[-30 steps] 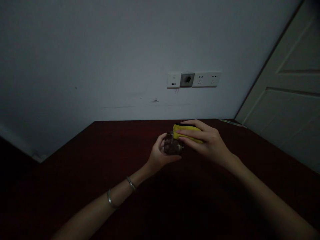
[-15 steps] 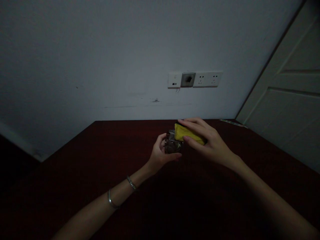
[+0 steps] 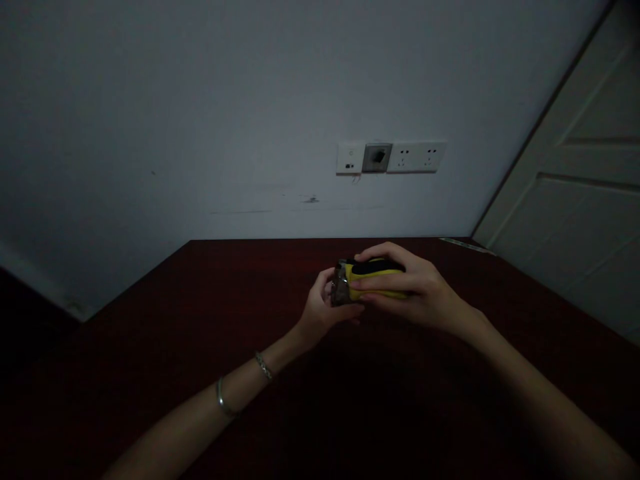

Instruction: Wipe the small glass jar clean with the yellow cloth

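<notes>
Both my hands meet above the middle of a dark red table (image 3: 200,320). My left hand (image 3: 320,310) is closed round a small clear glass object (image 3: 341,290), with two bracelets showing on that wrist. My right hand (image 3: 415,293) is wrapped over a yellow sponge with a dark top (image 3: 373,280) and presses its end against the glass object. The room is dim, so the glass object's exact shape is hard to make out.
A white wall stands behind the table with a row of sockets (image 3: 391,157). A white door (image 3: 575,193) is at the right. A thin pale strip (image 3: 465,245) lies at the table's far right corner.
My right hand has turned the sponge so its dark top faces up, and has lowered it level against the glass object. My left hand has stayed in place.
</notes>
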